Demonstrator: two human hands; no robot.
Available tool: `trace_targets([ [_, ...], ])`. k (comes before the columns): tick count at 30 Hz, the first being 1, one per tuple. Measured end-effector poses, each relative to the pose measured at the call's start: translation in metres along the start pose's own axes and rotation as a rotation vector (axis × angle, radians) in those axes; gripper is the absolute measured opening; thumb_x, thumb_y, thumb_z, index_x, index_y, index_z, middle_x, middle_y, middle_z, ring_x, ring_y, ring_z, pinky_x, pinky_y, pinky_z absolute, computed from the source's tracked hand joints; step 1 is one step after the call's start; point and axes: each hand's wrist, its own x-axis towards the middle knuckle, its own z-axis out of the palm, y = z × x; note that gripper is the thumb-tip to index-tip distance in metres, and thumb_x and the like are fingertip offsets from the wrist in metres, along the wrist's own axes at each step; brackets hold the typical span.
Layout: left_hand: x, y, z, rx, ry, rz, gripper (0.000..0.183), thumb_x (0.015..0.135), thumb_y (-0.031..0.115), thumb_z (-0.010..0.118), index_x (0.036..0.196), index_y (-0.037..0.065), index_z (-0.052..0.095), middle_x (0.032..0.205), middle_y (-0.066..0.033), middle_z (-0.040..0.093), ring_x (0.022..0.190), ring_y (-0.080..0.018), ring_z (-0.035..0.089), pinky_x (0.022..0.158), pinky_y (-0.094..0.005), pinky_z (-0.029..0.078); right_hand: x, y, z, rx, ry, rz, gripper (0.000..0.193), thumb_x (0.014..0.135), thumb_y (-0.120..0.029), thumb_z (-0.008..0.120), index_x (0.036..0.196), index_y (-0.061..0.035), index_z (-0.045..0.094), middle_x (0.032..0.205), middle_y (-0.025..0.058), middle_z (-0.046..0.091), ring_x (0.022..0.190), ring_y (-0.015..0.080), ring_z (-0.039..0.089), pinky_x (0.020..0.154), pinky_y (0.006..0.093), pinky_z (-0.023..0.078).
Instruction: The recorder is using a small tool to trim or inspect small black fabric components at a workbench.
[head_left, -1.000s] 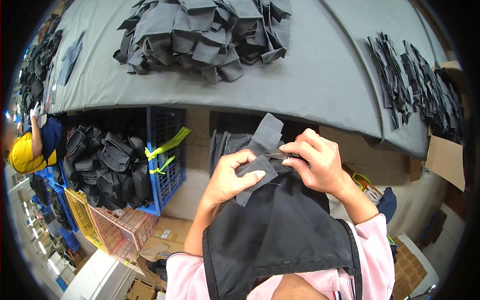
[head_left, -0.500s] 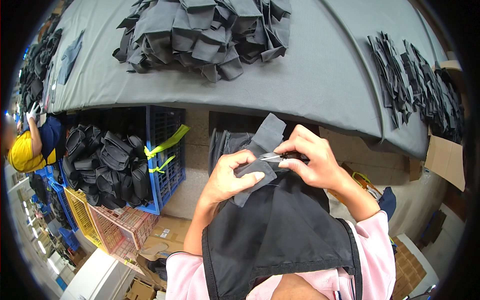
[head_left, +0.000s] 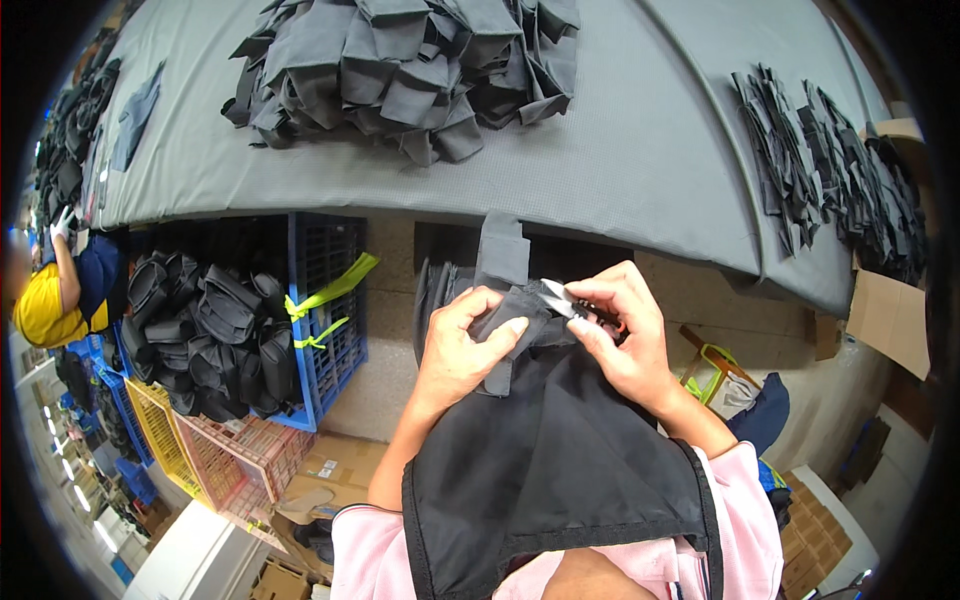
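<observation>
My left hand (head_left: 462, 345) pinches a dark grey fabric piece (head_left: 503, 255) between thumb and fingers, above my lap. A flap of it stands up toward the table edge, and another end hangs below my thumb. In my right hand (head_left: 625, 325) are small thread snips (head_left: 557, 297), their pale blades spread apart and pointing left at the fabric's edge. Whether the blades touch the cloth I cannot tell. Below both hands, a black apron (head_left: 560, 450) covers my front. More dark grey fabric (head_left: 436, 290) lies just beyond my left hand.
A grey-covered table (head_left: 640, 130) spans the far side, bearing a heap of grey fabric pieces (head_left: 410, 80) and stacked pieces (head_left: 785, 160). At left, a blue crate (head_left: 330, 310) holds several black pouches (head_left: 230, 300). A person in yellow (head_left: 50, 300) is farther left. An open cardboard box (head_left: 888, 320) stands right.
The fabric has turned more upright in my left hand. My right hand has shifted slightly right and down, and the snips' blades now show spread apart, angled at the fabric edge.
</observation>
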Motion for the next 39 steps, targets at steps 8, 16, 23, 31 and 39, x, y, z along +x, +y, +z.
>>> trace_targets([
  [8,0.0,0.0,0.009,0.013,0.014,0.088,0.017,0.076,0.008,0.07,0.089,-0.001,0.062,0.078,-0.0058,0.057,0.069,-0.0124,0.054,0.063,-0.0263,0.044,0.002,0.002,0.017,-0.198,0.061,-0.182,0.031,0.072,0.002,0.069,0.102,-0.0011,0.062,0.083,0.0092,0.054,0.058,0.0183,0.058,0.051,0.0287,0.047],
  [16,0.001,-0.004,0.013,-0.012,0.032,0.132,0.014,0.079,0.007,0.069,0.088,0.0,0.063,0.076,-0.0032,0.057,0.068,-0.0083,0.052,0.061,-0.0237,0.042,0.004,0.004,0.016,-0.457,0.092,-0.347,0.032,0.071,-0.001,0.071,0.101,-0.0022,0.063,0.078,0.0079,0.055,0.059,0.019,0.06,0.051,0.0282,0.049],
  [23,0.002,-0.003,0.015,-0.039,0.022,0.139,0.015,0.08,0.009,0.07,0.084,-0.001,0.06,0.073,-0.0005,0.054,0.065,-0.005,0.047,0.057,-0.0228,0.039,0.001,0.005,0.013,-0.226,0.108,-0.24,0.027,0.071,0.001,0.07,0.097,-0.0018,0.064,0.079,0.009,0.054,0.059,0.021,0.057,0.051,0.0304,0.047],
  [31,0.012,-0.022,0.01,-0.03,0.13,0.183,0.028,0.083,0.015,0.069,0.071,-0.002,0.049,0.065,0.0024,0.038,0.063,-0.0046,0.035,0.053,-0.024,0.031,0.006,0.01,-0.001,-0.005,0.104,-0.062,0.031,0.07,0.004,0.069,0.1,-0.0024,0.063,0.084,0.005,0.049,0.066,0.013,0.048,0.058,0.0245,0.041],
  [39,0.007,-0.013,0.01,-0.118,0.044,-0.017,0.036,0.09,0.03,0.063,0.072,0.002,0.051,0.069,0.0047,0.042,0.064,-0.0038,0.035,0.055,-0.0225,0.03,0.015,0.011,0.021,-0.146,-0.021,-0.194,0.034,0.066,0.006,0.066,0.098,-0.0046,0.063,0.074,0.0051,0.047,0.056,0.0154,0.048,0.049,0.0265,0.038],
])
